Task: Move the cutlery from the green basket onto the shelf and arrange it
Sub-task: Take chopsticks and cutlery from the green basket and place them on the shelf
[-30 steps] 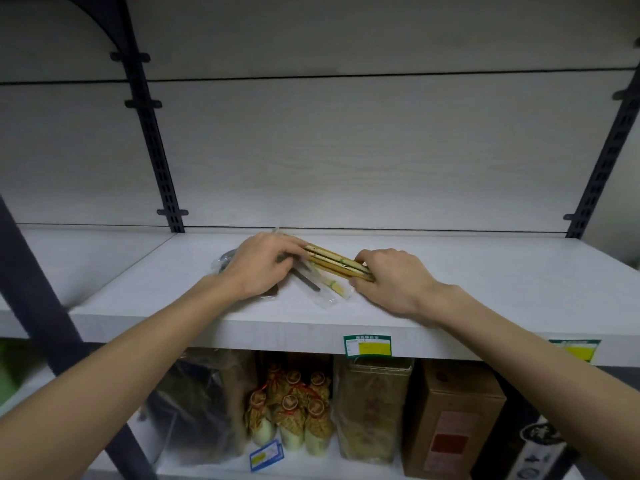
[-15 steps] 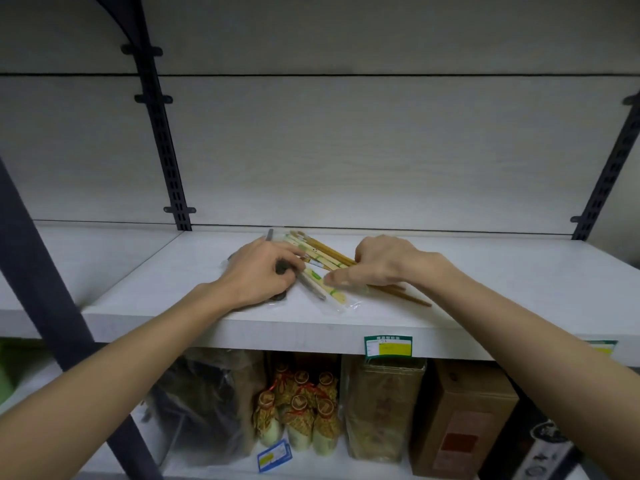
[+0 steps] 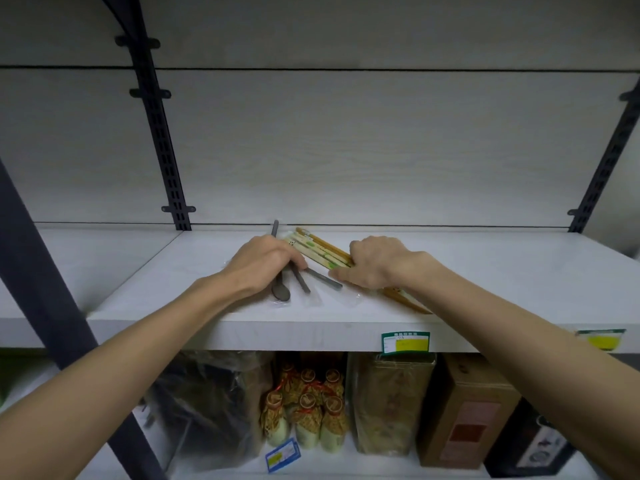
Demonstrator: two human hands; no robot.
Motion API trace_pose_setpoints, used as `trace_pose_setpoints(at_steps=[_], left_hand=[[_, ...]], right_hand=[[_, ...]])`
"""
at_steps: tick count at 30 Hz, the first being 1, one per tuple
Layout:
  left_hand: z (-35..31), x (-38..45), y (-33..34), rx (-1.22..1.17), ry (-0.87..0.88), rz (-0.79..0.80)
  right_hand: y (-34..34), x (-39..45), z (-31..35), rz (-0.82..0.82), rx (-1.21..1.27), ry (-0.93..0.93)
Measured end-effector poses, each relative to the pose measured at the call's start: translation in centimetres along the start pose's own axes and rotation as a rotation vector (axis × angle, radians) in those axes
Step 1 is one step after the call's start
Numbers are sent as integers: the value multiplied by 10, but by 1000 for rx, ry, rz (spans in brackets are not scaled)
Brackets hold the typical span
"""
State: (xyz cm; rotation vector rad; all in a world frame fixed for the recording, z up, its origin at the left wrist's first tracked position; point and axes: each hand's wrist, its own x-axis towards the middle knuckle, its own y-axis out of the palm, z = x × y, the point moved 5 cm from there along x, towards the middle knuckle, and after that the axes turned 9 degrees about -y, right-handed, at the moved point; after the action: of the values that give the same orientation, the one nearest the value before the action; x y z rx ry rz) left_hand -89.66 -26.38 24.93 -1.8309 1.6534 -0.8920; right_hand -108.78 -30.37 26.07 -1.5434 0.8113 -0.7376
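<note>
Shelf (image 3: 485,271): pale board, faint wood-grain print, matte, square front edge.

Cutlery lies on it near centre, between both hands. Three dark grey slim pieces: one spoon (image 3: 280,289) with an oval bowl toward the front edge, plus two straight handles (image 3: 300,281) whose upper ends are hidden under the left hand (image 3: 264,263); type not determinable. Clear crinkled plastic wrap under them, edges hard to trace.

Chopsticks (image 3: 318,251): pale wood with green marks, and darker brown ones alongside, fanned diagonally; exact count not readable, overlapping. Their lower ends emerge past the right wrist at the shelf's front.

Left hand: fingers curled down over the grey handles, pressing or gripping them; which, cannot tell. Right hand (image 3: 375,266): fingers curled onto the chopstick bundle, thumb straight along the shelf.

Two price tags (image 3: 405,341) on the front edge, the right one blurred.
</note>
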Motion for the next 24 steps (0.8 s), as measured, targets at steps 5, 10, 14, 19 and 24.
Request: trace_pose_setpoints(at_steps=[5,10,14,19,24], left_hand=[[-14,4,5,315,79,-138],[-60,12,27,511,249,-248],[-86,37,74,532,174,10],[-123,57,130,493,238,163],[-174,69,179,468,313,192]], right_hand=[[12,-6,-6,-152,-48,-3],[11,-25,-33,-184,-106,50],[14,-48,-73,-202,-77,103],[25,-89,-139,-202,4,174],[34,-135,-204,-198,12,243]])
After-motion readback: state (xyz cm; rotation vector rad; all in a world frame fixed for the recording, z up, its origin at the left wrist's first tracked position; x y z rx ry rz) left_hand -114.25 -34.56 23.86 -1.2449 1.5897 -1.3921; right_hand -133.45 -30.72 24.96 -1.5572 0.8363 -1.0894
